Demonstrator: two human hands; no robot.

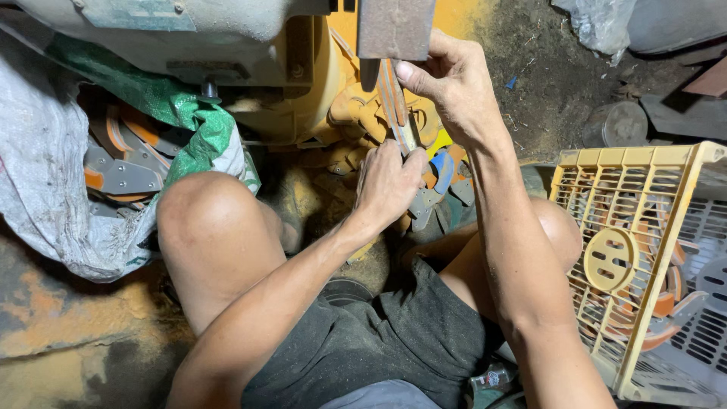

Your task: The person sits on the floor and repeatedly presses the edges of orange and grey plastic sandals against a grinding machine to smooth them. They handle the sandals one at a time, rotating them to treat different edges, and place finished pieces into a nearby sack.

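view: seen from the head, looking down on two bare knees, dark shorts and both forearms, with dirt floor all around.

left hand: the left hand (388, 182) sits at frame centre, fingers curled shut around the lower end of a thin metal strip (394, 102); the back of the hand is turned up (fingertips hidden).

right hand: the right hand (454, 87) is at upper centre-right, thumb pressed against the upper part of the strip, the other fingers bent behind it, so the strip is pinched.

strip: narrow, grey with orange streaks, held near upright between both hands, its top just under a rusty flat plate (395, 29) at the top edge.

machine: a yellow machine (322, 91) with a grey housing fills the upper centre, right behind the strip; yellow dust covers it.

parts below: grey, orange and blue metal pieces (435, 185) are heaped just right of the left hand, touching one another.

sack: a white woven sack (45, 174) with a green lining (178, 106) lies open at left, beside the left knee; grey-and-orange metal pieces (113, 163) are seen inside it.

crate: a yellow plastic crate (644, 250) stands tilted at lower right, next to the right forearm; orange and grey parts show through its grid (count cannot be told).

other: a round dark lid (625, 125) rests on the dirt at upper right, well apart from the hands.
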